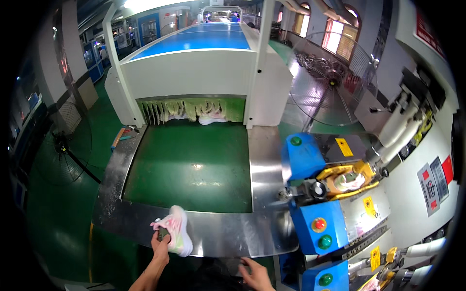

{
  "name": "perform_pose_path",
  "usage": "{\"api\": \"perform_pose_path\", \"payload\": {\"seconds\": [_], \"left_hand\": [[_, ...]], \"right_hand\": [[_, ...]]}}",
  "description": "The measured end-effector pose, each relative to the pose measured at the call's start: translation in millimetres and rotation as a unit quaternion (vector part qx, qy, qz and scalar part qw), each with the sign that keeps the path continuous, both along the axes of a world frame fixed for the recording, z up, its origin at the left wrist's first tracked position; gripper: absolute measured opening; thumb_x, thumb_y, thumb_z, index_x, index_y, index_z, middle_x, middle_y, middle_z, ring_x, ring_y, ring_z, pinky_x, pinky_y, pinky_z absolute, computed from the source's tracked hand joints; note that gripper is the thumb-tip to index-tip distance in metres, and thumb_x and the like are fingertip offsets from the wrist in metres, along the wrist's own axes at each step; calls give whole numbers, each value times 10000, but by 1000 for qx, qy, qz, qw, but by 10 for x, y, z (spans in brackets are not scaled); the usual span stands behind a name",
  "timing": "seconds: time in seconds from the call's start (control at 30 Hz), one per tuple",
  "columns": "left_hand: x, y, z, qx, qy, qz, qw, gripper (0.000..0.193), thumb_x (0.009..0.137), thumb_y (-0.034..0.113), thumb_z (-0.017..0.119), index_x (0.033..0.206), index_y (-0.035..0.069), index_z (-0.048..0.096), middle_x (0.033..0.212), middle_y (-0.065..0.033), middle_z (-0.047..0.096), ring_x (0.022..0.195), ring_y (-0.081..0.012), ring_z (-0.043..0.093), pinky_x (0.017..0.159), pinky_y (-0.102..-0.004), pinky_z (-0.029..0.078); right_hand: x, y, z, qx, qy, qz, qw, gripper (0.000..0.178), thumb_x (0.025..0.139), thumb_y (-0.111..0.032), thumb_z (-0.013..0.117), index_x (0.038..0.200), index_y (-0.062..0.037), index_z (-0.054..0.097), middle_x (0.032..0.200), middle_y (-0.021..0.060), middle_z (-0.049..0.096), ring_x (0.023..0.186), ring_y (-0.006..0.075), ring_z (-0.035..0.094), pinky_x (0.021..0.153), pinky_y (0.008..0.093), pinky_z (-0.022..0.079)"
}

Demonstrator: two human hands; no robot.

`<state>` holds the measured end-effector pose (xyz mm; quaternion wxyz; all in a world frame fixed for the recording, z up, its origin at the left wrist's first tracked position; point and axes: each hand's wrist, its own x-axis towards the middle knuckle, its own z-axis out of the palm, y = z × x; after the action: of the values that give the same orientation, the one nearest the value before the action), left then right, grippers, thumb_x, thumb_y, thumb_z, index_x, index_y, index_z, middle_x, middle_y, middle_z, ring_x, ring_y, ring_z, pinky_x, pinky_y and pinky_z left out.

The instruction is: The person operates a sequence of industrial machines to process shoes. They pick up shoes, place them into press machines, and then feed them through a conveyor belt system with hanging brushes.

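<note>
A sneaker (176,230) with a thick white sole and a pale pink and light green upper is held in my left hand (161,246). My thumb and fingers close around its collar opening. The shoe lies tipped on its side over the near steel edge of the table (213,237), sole turned right. Whether it touches the steel I cannot tell. My right hand (256,275) is low, just off that edge, with nothing in it and its fingers loosely apart.
A green conveyor belt (194,165) runs under a fringed curtain (170,107), where another shoe (212,118) shows. To the right, a machine with blue button boxes (318,228) clamps a shoe (349,181). Large fans (332,80) stand either side. Tools (121,138) lie at left.
</note>
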<state>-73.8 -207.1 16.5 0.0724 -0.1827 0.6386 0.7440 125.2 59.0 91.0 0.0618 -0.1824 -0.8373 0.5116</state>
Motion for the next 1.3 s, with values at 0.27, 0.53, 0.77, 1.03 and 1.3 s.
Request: {"api": "perform_pose_path", "payload": {"seconds": [0.27, 0.53, 0.77, 1.03, 1.3], "left_hand": [[-528, -877, -962, -400, 38, -122, 908, 774, 771, 121, 705, 1370, -121, 279, 1336, -296, 430, 1248, -386, 439, 1044, -407, 341], [-2626, -733, -658, -338, 88, -193, 917, 745, 821, 220, 671, 1384, -77, 285, 1425, -260, 329, 1323, -409, 330, 1118, -445, 254], [-4051, -418, -2208, -575, 211, -228, 757, 596, 823, 289, 628, 1314, 4, 448, 1448, -199, 343, 1333, -340, 335, 1099, -516, 232], [-4264, -598, -2147, -560, 204, -213, 774, 571, 764, 278, 647, 1264, 39, 511, 1391, -191, 435, 1273, -340, 429, 1067, -527, 257], [-4074, -410, -2116, -568, 187, -199, 777, 573, 784, 264, 628, 1292, 41, 484, 1416, -193, 403, 1293, -356, 398, 1076, -531, 236]], "right_hand": [[-1305, -347, -529, -14, -93, 7, 996, 360, 873, -228, 632, 1154, -5, 602, 1051, 177, 673, 921, 219, 677, 784, 320, 517], [-4113, -388, -605, -31, -105, 189, 976, 415, 893, -307, 611, 1176, -4, 581, 1071, 205, 658, 959, 292, 662, 831, 359, 520], [-7454, 12, -1680, 340, 36, 322, 883, 406, 816, -290, 663, 1058, 29, 592, 1091, 223, 613, 988, 353, 610, 873, 429, 491], [-10325, 258, -1577, 565, -75, 109, 814, 541, 796, -358, 678, 1180, -15, 512, 1149, 235, 581, 1028, 385, 585, 892, 452, 475], [-10124, 110, -1661, 517, -115, 125, 839, 537, 772, -446, 681, 1093, -33, 558, 1039, 198, 632, 915, 345, 632, 784, 442, 514]]}}
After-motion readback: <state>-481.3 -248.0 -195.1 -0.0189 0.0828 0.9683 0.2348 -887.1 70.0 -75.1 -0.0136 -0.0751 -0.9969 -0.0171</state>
